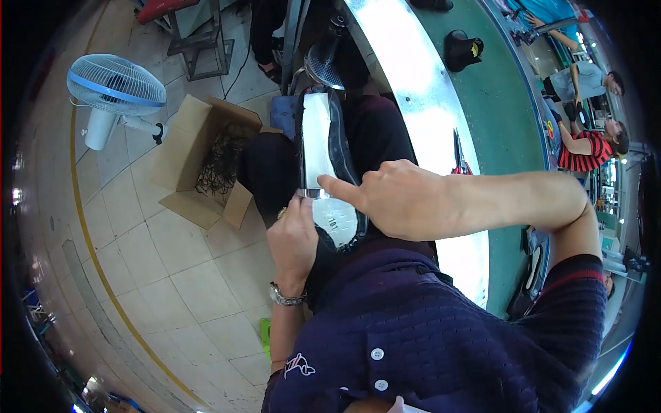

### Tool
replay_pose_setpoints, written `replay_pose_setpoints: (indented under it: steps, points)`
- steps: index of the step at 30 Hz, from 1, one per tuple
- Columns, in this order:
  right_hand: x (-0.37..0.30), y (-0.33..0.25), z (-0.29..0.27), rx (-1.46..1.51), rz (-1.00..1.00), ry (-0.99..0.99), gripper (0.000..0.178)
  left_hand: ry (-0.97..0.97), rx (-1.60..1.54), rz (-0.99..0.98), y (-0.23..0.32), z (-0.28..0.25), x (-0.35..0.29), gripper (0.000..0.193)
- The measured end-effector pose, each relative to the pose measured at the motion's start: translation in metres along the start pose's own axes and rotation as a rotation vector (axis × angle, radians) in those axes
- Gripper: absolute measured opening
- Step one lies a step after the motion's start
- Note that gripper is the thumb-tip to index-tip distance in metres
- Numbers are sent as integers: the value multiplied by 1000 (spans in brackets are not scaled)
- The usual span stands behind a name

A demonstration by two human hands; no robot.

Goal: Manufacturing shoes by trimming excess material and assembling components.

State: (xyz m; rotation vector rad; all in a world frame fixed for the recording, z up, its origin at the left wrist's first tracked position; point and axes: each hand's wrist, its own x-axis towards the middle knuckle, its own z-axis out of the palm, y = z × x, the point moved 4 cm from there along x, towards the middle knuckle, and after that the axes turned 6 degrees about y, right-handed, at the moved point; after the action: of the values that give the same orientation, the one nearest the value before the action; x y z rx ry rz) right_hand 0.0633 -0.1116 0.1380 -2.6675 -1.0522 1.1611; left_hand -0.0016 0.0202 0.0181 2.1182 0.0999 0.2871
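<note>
A black shoe upper (337,141) lies bottom up over my lap, its toe away from me. Its underside shows a white bottom board (317,131), with a printed mark on the heel part. Across its narrow middle runs a short, shiny silvery strip (316,193). My left hand (295,234) pinches the strip's left end at the shoe's edge. From the right, my right hand (399,196) reaches over the shoe, index finger stretched onto the board just above the strip. Its other fingers are curled, and what they hold, if anything, is hidden.
An open cardboard box (186,151) with dark stringy scraps and a white-blue fan (113,89) stand left. Right of my lap runs a shiny metal ledge (420,89) bearing red-handled pliers or cutters (461,162). Beyond lies a green belt (492,124) with another black shoe (463,50); people work past it.
</note>
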Motion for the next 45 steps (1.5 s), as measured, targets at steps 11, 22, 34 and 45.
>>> replay_pose_setpoints:
  steps: [11, 22, 34, 45]
  points:
    - [-6, 42, 49, 248, -57, 219, 67, -360, -1342, -739, -14, 33, 17, 45]
    - [-18, 37, 2, 303, 42, 8, 57, -450, -1303, -793, -20, 64, 31, 76]
    - [20, 74, -55, -234, -197, 544, 64, -544, -1254, -706, -12, 42, 47, 81]
    - [24, 56, -14, -30, -240, 520, 64, -556, -1183, -806, -23, 36, 40, 90]
